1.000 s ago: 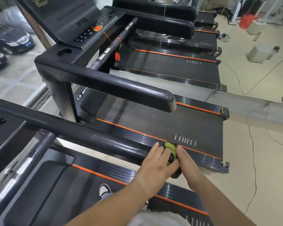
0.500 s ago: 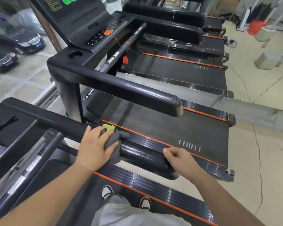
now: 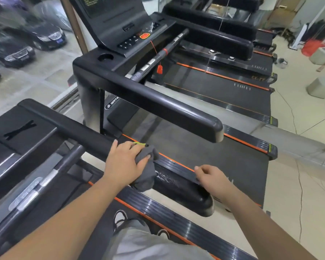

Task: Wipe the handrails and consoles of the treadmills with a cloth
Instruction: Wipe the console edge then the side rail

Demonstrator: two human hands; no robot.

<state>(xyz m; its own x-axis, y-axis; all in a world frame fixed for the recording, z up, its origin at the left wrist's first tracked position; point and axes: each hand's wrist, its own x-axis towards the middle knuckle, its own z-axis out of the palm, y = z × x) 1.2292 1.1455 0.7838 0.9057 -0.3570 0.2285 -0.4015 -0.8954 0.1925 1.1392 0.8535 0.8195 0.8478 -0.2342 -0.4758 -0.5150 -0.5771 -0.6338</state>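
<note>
A grey cloth [image 3: 147, 169] with a yellow-green edge is draped over the black right handrail [image 3: 178, 182] of the near treadmill. My left hand [image 3: 125, 162] presses flat on the cloth, gripping it against the rail. My right hand [image 3: 209, 175] rests on the same rail nearer its rounded end, fingers curled over the top, holding nothing else. The rail looks wet and streaked between the two hands. The neighbouring treadmill's handrail [image 3: 167, 107] and console [image 3: 124, 25] with an orange button lie beyond.
A row of black treadmills with orange-trimmed decks runs to the far right. A window on the left shows parked cars. Cables trail over the tiled floor on the right, near grey containers [image 3: 320, 87] and a red bag. My shoes stand on the near deck.
My left hand slid the cloth from the rail's end back along the rail toward the console. My right hand let go of the cloth and stayed near the end.
</note>
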